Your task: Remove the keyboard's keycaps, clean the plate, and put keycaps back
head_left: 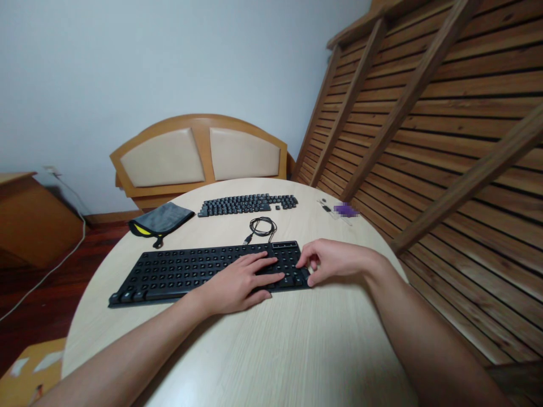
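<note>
A black keyboard (182, 271) lies on the round table, most of its key sockets bare. A few keycaps (127, 295) sit in its lower left corner, and a few more in the lower right of the number pad. My left hand (237, 280) rests across the right half of the keyboard with its fingers spread. At the right end, my right hand (326, 261) is bent in a pinch over the number pad's edge. Between its thumb and forefinger is what looks like a black keycap, partly hidden. A coiled USB cable (263, 227) lies behind the keyboard.
Loose black keycaps (237, 204) stand in rows farther back on the pale table (271, 356). A grey cloth with yellow lining (163, 219) lies at the left. Small tools (326, 208) and a blurred purple item (347, 210) are at the right, near a slatted wooden panel (424, 141).
</note>
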### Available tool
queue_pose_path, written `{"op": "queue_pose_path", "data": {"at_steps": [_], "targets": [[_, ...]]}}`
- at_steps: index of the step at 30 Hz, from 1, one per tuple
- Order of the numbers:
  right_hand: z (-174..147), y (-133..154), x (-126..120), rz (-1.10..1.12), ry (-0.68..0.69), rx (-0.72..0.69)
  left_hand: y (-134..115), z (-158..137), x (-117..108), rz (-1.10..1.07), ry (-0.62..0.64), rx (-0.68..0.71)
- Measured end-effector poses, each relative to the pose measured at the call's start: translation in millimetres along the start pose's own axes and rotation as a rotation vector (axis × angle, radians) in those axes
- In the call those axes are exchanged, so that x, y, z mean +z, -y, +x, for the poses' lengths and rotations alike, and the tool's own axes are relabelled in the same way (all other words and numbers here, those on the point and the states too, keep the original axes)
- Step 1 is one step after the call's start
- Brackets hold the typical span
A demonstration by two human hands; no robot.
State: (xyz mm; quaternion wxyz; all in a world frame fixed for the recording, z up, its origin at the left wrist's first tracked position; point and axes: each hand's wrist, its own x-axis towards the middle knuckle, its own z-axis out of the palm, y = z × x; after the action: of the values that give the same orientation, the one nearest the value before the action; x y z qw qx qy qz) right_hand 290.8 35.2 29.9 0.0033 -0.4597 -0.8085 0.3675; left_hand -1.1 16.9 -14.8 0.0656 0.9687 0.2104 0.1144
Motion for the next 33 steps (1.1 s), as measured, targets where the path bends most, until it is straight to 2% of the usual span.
{"op": "queue_pose_path", "data": {"at_steps": [5, 18, 29, 33], "targets": [[-2.4, 7.3, 2.4, -0.076, -0.045, 0.009, -0.5, -0.2, -0.4, -0.012, -0.015, 0.003], [-6.4, 14.0, 4.1, -0.083, -0.055, 0.080, -0.8, 0.5, -0.1, 0.014, -0.004, 0.007], [-7.4, 18.4, 7.6, -0.185, -0.110, 0.002, -0.1, 0.6, 0.3, -0.020, -0.020, 0.016], [-9.1, 20.0, 6.7, -0.138, -0.068, -0.019, -0.5, 0.5, -0.1, -0.020, -0.025, 0.019]]}}
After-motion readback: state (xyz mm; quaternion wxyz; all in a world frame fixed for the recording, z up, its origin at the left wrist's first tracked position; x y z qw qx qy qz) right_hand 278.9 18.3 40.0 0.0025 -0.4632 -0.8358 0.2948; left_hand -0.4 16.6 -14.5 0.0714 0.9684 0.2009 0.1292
